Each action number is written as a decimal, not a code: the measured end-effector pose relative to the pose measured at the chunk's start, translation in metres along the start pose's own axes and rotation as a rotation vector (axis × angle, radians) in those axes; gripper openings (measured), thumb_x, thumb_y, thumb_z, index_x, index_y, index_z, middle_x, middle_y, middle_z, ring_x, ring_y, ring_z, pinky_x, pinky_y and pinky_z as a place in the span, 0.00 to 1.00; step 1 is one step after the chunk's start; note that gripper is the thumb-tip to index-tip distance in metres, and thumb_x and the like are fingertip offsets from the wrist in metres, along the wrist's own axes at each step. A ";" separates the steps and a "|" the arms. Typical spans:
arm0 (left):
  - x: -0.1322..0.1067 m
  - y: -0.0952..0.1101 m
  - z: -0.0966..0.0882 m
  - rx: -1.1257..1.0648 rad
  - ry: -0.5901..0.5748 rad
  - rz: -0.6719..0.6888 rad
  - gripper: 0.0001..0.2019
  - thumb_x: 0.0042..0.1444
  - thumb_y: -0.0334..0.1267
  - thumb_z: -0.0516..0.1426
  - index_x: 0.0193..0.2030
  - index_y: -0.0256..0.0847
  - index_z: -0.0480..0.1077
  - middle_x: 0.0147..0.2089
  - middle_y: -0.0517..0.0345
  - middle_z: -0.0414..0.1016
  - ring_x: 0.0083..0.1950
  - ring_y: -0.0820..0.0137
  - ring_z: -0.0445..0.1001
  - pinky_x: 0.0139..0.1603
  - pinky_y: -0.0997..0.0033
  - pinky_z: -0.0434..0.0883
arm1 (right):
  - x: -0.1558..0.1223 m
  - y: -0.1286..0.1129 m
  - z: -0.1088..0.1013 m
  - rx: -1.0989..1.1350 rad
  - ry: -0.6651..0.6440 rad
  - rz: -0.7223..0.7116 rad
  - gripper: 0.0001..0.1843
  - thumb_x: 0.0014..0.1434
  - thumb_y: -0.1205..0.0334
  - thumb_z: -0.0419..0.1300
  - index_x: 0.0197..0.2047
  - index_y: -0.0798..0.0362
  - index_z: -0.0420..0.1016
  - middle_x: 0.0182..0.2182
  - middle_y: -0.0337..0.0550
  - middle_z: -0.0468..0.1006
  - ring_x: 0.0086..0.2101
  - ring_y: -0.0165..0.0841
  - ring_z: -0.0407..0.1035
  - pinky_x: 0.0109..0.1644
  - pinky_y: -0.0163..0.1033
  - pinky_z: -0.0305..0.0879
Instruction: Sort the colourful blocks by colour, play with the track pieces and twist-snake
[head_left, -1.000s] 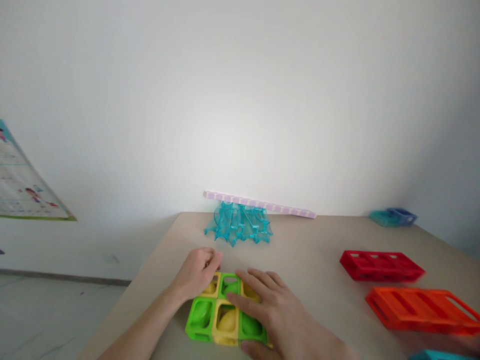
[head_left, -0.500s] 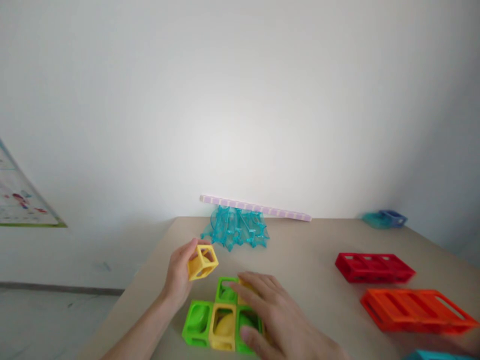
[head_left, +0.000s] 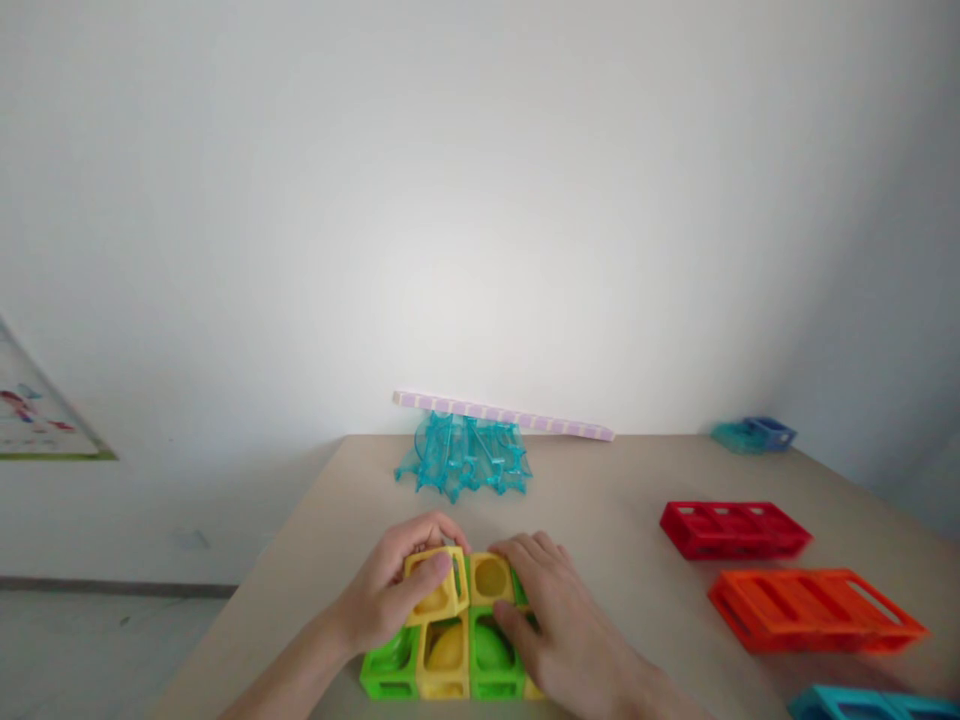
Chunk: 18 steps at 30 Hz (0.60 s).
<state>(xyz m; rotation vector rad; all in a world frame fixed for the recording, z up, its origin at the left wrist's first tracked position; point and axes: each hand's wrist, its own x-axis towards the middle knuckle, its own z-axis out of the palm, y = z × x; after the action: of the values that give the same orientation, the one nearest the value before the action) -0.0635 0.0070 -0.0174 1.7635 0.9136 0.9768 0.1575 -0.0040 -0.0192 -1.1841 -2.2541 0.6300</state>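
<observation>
A block of green and yellow hollow cubes (head_left: 450,655) lies on the beige table (head_left: 615,500) close to me. My left hand (head_left: 390,595) is closed round a yellow cube (head_left: 435,590), which it holds tilted on top of the block's far left corner. My right hand (head_left: 559,625) rests on the right side of the block with its fingers curled over the cubes, next to another yellow cube (head_left: 491,578) in the far row.
A red frame (head_left: 731,528) and an orange frame (head_left: 814,608) lie to the right, a blue piece (head_left: 870,703) at the bottom right. Clear teal pieces (head_left: 465,458) under a lilac strip (head_left: 502,415) sit by the wall. Small teal and blue parts (head_left: 754,433) are far right.
My left hand lifted a yellow cube off the block's far left corner, held it in the air, and has now brought it back down onto the block. My right hand slid a little toward me.
</observation>
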 end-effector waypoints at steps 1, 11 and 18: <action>0.000 0.000 0.000 -0.003 -0.001 0.003 0.19 0.61 0.53 0.53 0.42 0.37 0.72 0.32 0.56 0.69 0.31 0.70 0.67 0.31 0.74 0.62 | 0.000 0.001 0.001 0.025 0.004 0.007 0.12 0.57 0.68 0.57 0.46 0.52 0.71 0.42 0.45 0.73 0.44 0.42 0.64 0.51 0.49 0.60; 0.001 -0.003 -0.002 -0.062 -0.028 -0.047 0.19 0.61 0.53 0.53 0.42 0.37 0.70 0.36 0.56 0.69 0.32 0.71 0.65 0.32 0.74 0.62 | 0.000 0.006 0.003 0.167 0.084 0.029 0.18 0.48 0.74 0.59 0.42 0.51 0.65 0.42 0.43 0.71 0.44 0.40 0.65 0.50 0.46 0.60; -0.001 -0.007 -0.002 -0.121 0.004 -0.038 0.18 0.60 0.53 0.55 0.40 0.37 0.71 0.41 0.53 0.71 0.34 0.71 0.67 0.34 0.74 0.64 | 0.001 0.011 0.003 0.180 0.221 -0.139 0.12 0.55 0.76 0.54 0.39 0.50 0.63 0.39 0.42 0.70 0.41 0.37 0.65 0.46 0.43 0.62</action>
<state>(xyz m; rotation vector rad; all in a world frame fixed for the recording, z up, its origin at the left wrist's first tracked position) -0.0665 0.0090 -0.0232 1.6373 0.8694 0.9910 0.1616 0.0023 -0.0283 -0.9508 -2.0280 0.6015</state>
